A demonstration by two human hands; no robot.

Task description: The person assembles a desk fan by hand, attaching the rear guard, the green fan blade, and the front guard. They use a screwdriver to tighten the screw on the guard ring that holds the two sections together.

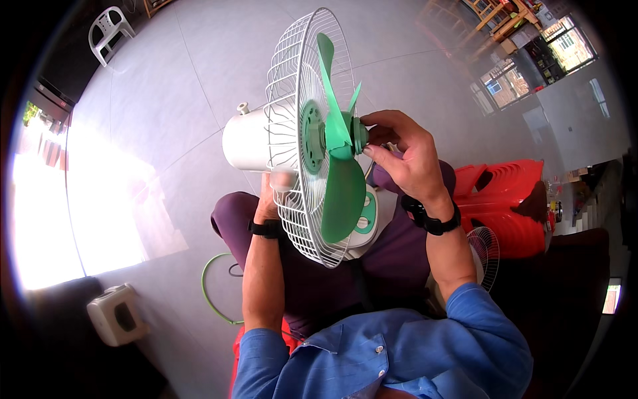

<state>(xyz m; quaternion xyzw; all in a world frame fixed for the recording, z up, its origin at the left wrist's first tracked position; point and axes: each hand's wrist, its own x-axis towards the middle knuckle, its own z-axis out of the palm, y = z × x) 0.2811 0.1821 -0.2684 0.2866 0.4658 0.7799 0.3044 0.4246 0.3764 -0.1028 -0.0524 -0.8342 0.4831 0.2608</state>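
A white electric fan with a rear wire guard [284, 86] stands between my knees, its motor housing [246, 141] facing left. Its green three-bladed fan blade [344, 199] sits at the middle of the guard, with no front guard over it. The fingertips and thumb of my right hand [407, 156] pinch the round green blade nut [359, 135] at the hub. My left hand [267, 199] is behind the guard, below the motor housing; its fingers are hidden. Lower down, the white fan base [376, 223] shows green controls, partly covered by the blades.
Red plastic chairs or stools [502, 199] stand to my right, beside another wire fan guard [486, 256]. A green cord [207, 286] curves on the floor at left. A white plastic chair [109, 32] is at far left, a cream box-shaped object [116, 314] at near left.
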